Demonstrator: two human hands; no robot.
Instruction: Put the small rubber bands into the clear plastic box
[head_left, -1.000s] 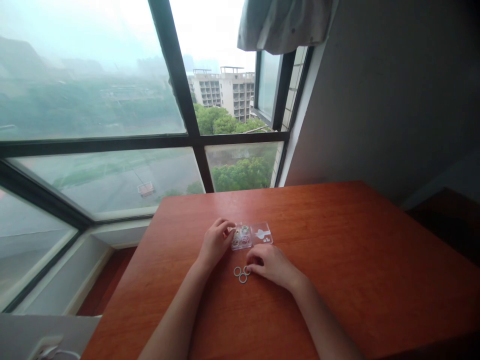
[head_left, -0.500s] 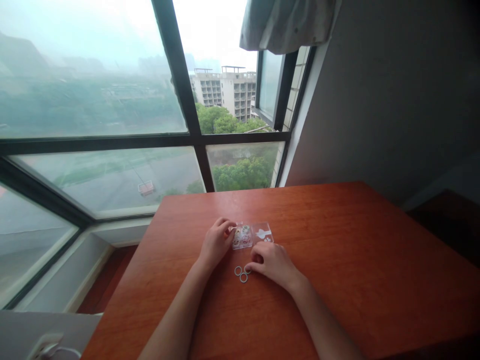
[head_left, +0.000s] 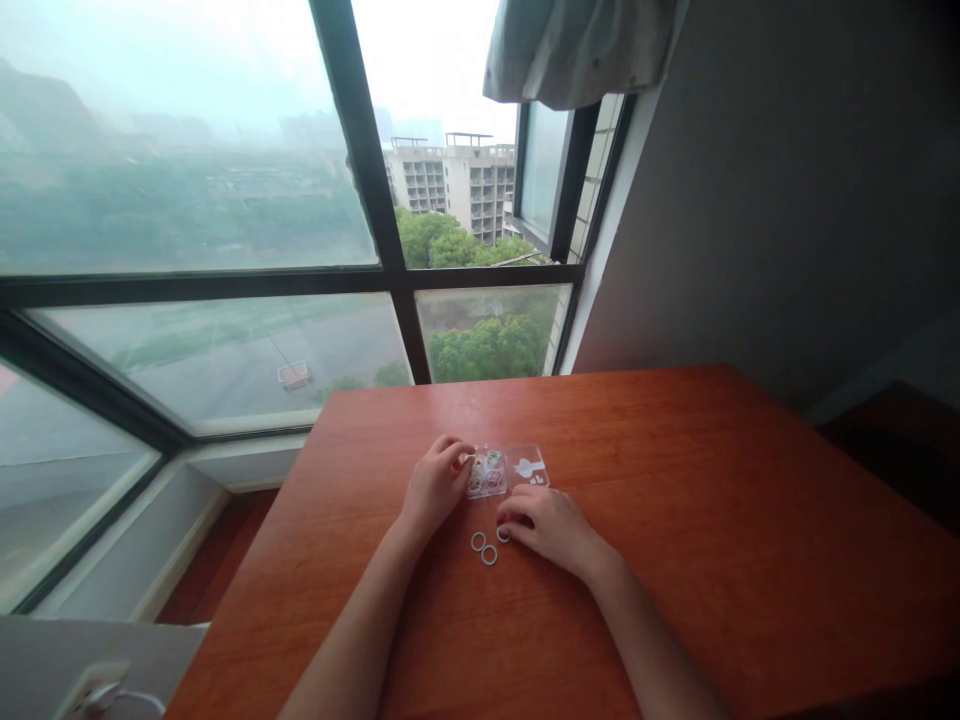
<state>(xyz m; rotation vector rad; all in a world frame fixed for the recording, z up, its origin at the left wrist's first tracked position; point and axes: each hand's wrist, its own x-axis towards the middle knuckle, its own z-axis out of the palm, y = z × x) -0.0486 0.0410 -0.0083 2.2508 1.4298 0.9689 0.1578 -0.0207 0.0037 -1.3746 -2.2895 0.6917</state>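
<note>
A small clear plastic box [head_left: 487, 474] lies open on the table, with several coloured rings in its compartments. Its transparent lid [head_left: 529, 464], marked with a white pattern, is folded out to the right. My left hand [head_left: 441, 484] has its fingers closed on the box's left edge. Just in front of the box, my right hand [head_left: 546, 524] pinches a grey ring [head_left: 503, 534] between thumb and fingers; part of that ring is hidden. Two more grey rings, one on the left [head_left: 478, 542] and one nearer me [head_left: 490, 555], lie flat on the wood, close together.
The reddish-brown wooden table [head_left: 675, 460] stands against large dark-framed windows [head_left: 397, 270]. A grey wall [head_left: 750, 200] rises on the right, and a curtain [head_left: 577, 50] hangs above. A socket with a white cable [head_left: 112, 695] is at the lower left.
My right hand has lifted or drawn the third grey ring slightly away from the other two, up and to the right. My left hand stays at the box.
</note>
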